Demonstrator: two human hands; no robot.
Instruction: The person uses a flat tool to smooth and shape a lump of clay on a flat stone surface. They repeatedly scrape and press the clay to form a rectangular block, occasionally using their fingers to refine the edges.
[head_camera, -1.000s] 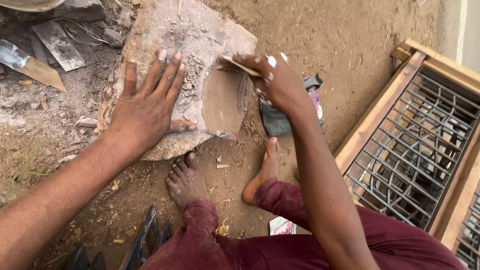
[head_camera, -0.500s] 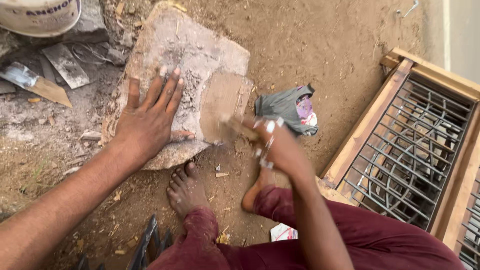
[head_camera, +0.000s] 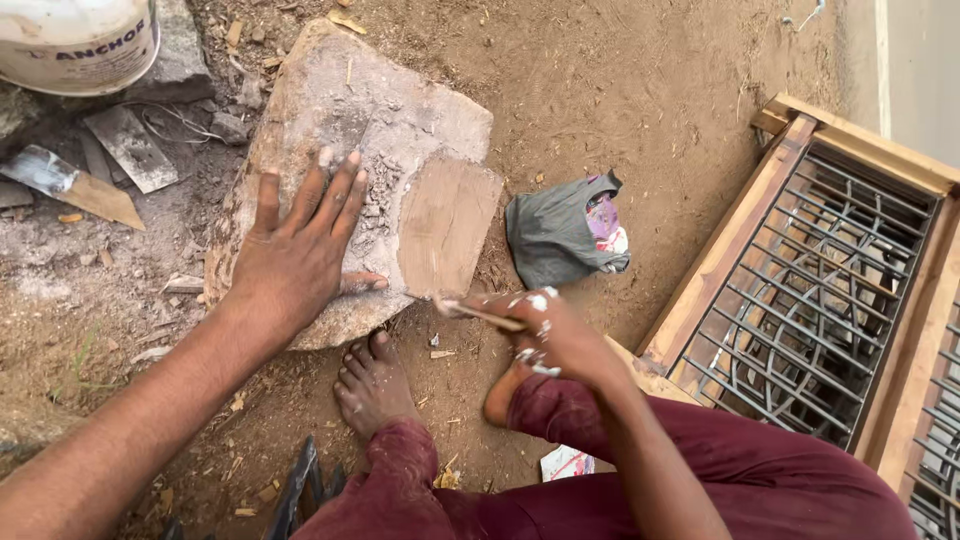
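Your left hand (head_camera: 300, 255) lies flat, fingers spread, palm down on big rough stone (head_camera: 360, 130) on dirt ground. Your right hand (head_camera: 545, 330) closed around thin flat blade (head_camera: 480, 314), tip at stone's lower edge, just beside smooth tan putty patch (head_camera: 445, 225). Grey bag (head_camera: 560, 235) near, right of stone. Your bare feet below stone.

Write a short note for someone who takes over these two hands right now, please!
Left hand: flat, fingers spread, pressing on the big stone slab lying on the dirt.
Right hand: gripping a thin flat blade at the slab's near edge, fingers smeared with white paste.
A smooth tan patch covers the slab's right part; the rest is rough grey with crumbs.
Grey bag lies just right of the slab, wooden grille frame beyond it.
Left: the rough grey area looks unsmoothed.
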